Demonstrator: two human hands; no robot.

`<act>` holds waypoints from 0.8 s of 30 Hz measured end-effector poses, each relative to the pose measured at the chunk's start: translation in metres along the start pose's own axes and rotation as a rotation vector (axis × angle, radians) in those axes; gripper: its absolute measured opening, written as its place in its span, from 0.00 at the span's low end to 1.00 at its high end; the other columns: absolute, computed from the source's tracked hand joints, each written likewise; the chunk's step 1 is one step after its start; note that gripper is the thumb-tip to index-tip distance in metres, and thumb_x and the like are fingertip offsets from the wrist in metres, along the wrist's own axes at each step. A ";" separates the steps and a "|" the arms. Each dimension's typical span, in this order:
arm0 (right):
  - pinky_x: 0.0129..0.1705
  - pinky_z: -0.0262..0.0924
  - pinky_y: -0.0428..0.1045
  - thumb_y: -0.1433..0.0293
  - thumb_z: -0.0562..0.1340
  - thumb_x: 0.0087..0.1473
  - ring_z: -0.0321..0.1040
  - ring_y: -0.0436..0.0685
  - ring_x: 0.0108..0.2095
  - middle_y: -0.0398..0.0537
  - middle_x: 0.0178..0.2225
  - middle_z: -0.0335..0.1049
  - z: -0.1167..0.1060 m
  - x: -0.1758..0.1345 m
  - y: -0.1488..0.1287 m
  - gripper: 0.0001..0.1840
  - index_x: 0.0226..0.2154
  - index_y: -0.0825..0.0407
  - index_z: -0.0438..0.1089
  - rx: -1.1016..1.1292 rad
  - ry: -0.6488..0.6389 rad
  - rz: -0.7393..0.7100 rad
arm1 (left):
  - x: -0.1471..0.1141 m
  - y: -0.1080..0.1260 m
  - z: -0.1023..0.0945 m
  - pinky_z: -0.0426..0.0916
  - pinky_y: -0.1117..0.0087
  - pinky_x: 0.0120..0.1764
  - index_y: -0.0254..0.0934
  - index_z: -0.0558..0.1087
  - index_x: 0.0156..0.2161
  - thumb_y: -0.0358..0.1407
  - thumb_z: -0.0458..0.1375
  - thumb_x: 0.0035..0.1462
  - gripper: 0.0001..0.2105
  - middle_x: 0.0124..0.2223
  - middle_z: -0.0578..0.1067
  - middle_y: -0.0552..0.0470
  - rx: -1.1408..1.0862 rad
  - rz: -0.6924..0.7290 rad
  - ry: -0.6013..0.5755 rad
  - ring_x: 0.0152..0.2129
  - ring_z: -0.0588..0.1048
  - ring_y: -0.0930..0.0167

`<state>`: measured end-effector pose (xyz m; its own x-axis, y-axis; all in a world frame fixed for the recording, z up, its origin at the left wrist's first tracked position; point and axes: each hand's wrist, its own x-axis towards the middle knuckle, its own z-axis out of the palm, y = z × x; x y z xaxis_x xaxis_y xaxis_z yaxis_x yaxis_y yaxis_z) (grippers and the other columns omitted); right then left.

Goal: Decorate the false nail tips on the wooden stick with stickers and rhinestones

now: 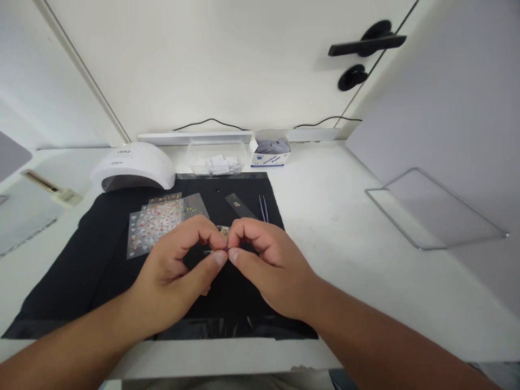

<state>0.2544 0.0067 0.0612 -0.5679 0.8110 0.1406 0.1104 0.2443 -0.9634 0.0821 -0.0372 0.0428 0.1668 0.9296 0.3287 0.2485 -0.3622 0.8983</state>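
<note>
Over the black mat (pixel 101 271), my left hand (pixel 179 271) and my right hand (pixel 272 260) meet fingertip to fingertip. Thumb and forefinger of each are pinched together on something very small, too small to name. Just behind the fingertips lies a little gold-coloured piece (pixel 223 232), partly covered by the fingers. Blue tweezers (pixel 264 208) rest beyond my right hand, beside a dark narrow strip (pixel 239 206) with a small yellowish mark. Clear sticker sheets (pixel 150 225) with many small coloured motifs lie overlapping beyond my left hand.
A white dome-shaped nail lamp (pixel 134 165) stands at the back left. Next to it are a clear tray (pixel 217 149) with white packets and an alcohol pads box (pixel 270 151). A gold-and-cream tool (pixel 52 188) lies far left; a metal wire frame (pixel 434 216) is at right.
</note>
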 end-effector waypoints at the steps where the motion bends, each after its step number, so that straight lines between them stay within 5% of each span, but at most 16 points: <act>1: 0.25 0.50 0.45 0.73 0.55 0.50 0.52 0.47 0.23 0.36 0.21 0.58 0.000 0.000 0.000 0.05 0.24 0.50 0.61 -0.010 -0.006 -0.009 | 0.000 0.000 0.000 0.66 0.78 0.26 0.42 0.70 0.36 0.32 0.56 0.64 0.04 0.33 0.68 0.57 -0.014 -0.019 -0.009 0.28 0.71 0.76; 7: 0.26 0.50 0.46 0.75 0.53 0.52 0.52 0.48 0.23 0.37 0.22 0.57 0.002 -0.001 0.003 0.07 0.25 0.50 0.57 -0.144 -0.027 -0.088 | -0.002 -0.003 0.000 0.66 0.75 0.24 0.41 0.68 0.36 0.33 0.53 0.66 0.05 0.32 0.67 0.58 -0.035 -0.086 -0.068 0.22 0.69 0.78; 16: 0.27 0.48 0.49 0.75 0.51 0.48 0.51 0.51 0.24 0.40 0.23 0.56 0.010 -0.003 0.009 0.09 0.25 0.47 0.48 -0.426 -0.002 -0.208 | -0.001 0.000 0.003 0.64 0.72 0.29 0.39 0.62 0.34 0.28 0.50 0.63 0.06 0.29 0.66 0.57 0.280 0.092 -0.123 0.25 0.66 0.75; 24: 0.28 0.47 0.50 0.75 0.51 0.48 0.50 0.52 0.24 0.40 0.23 0.54 0.011 -0.004 0.009 0.10 0.25 0.46 0.46 -0.527 -0.016 -0.244 | -0.001 0.004 0.005 0.63 0.71 0.26 0.39 0.60 0.32 0.28 0.49 0.60 0.06 0.27 0.66 0.56 0.470 0.108 -0.143 0.23 0.66 0.73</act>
<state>0.2491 0.0001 0.0494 -0.6396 0.6908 0.3372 0.3633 0.6582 -0.6594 0.0875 -0.0402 0.0442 0.3357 0.8786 0.3396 0.6200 -0.4775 0.6225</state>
